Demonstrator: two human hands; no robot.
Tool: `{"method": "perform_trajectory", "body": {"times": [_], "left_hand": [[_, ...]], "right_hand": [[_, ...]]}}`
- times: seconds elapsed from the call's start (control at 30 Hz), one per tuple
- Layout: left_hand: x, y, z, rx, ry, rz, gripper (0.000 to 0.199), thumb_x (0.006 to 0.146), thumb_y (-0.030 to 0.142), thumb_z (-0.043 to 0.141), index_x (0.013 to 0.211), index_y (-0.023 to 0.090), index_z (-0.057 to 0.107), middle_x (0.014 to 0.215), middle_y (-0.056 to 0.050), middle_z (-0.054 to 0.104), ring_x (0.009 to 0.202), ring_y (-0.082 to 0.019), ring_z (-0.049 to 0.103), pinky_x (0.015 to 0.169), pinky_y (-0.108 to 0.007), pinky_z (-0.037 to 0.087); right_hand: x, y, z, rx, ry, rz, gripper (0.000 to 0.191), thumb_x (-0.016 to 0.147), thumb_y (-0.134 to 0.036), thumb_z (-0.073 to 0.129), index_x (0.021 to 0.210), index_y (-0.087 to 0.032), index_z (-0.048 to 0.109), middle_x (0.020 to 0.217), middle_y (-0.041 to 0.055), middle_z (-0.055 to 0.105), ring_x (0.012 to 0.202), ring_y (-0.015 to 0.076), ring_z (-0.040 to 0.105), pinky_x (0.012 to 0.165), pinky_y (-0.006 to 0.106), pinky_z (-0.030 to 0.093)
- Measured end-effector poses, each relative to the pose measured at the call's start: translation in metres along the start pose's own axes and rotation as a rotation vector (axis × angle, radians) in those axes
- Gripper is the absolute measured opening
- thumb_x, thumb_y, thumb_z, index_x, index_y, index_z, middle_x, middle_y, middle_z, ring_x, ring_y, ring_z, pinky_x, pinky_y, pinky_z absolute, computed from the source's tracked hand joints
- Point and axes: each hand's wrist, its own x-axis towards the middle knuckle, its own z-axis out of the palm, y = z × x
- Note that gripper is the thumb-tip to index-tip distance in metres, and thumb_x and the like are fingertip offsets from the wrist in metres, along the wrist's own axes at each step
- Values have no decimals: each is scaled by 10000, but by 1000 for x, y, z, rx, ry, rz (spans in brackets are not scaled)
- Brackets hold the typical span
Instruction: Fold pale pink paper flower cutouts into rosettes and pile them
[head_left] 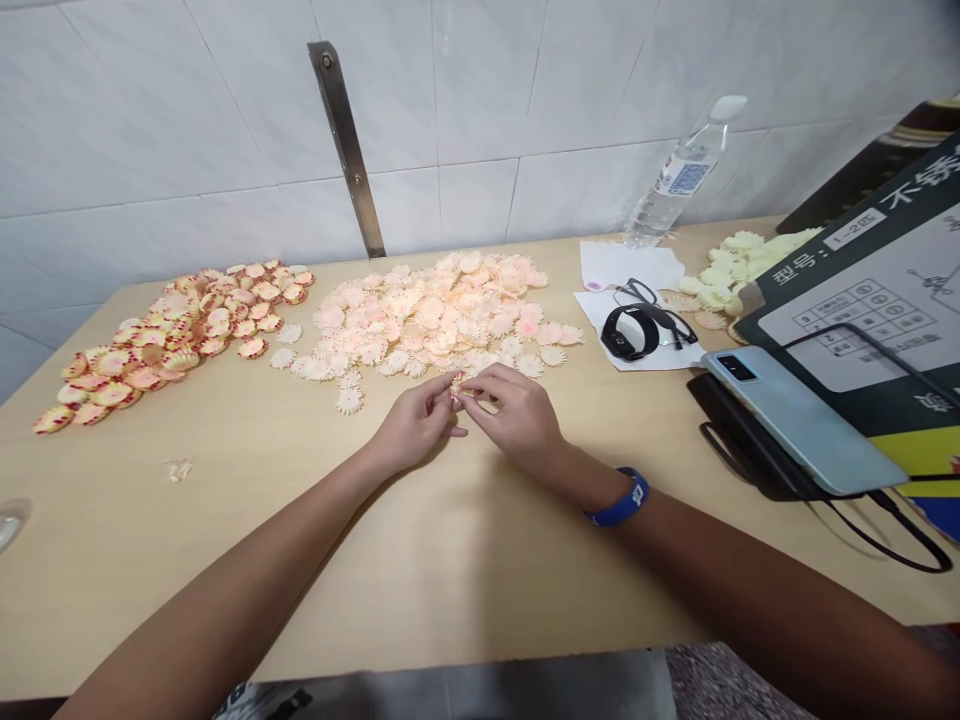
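Observation:
Over the middle of the table, my left hand [416, 422] and my right hand [517, 412] meet at the fingertips. Between them is a small artificial flower piece [457, 384] with a scalloped edge, pale with some red, mostly covered by the fingers. Both hands pinch it. Just beyond them spreads a heap of pale pink flower pieces [427, 315], flat and jagged-edged. A second heap, of yellowish flower pieces with red edges [180, 335], lies to the left.
At the right are a water bottle [679, 180], glasses [652, 300], a black wristband [628, 333] on white paper [675, 356], and a light blue phone [806, 420] on a black object with cables. Pale yellow flower pieces [739, 265] lie by a printed box [862, 290]. Small scraps [178, 469] lie left.

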Motion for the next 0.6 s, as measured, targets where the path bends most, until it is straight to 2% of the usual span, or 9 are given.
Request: {"method": "perform_trajectory", "body": {"times": [0.13,0.23,0.47,0.6], "left_hand": [[-2,6,6,28,-18,26,252,846,335,633,1015,150,656,753,8,526,740,-116,568,791,-308,611],[-3,11,9,23,-13,50,204,850,336,612,876,134,632,783,-10,566,759,-124,575,767,-287,604],[-1,6,8,-46,-4,72,250,849,324,611,1016,142,652,794,-8,592,803,-142,609,779,-300,599],[-1,5,8,-73,-24,76,283,846,345,628,1042,144,661,803,-18,615,816,-155,624,803,-323,598]], "right_hand": [[-1,-4,2,-115,32,-86,197,928,-198,556,771,-187,674,772,50,664,733,173,603,662,290,447],[-1,-5,2,-100,10,-127,204,935,-177,536,776,-189,663,781,49,665,737,170,608,671,286,455],[1,-4,2,-28,10,-103,137,940,-200,547,965,-181,680,893,72,695,799,186,638,709,292,494],[0,-5,2,0,9,-90,143,943,-196,536,926,-174,675,875,77,688,796,187,634,719,297,496]]}}
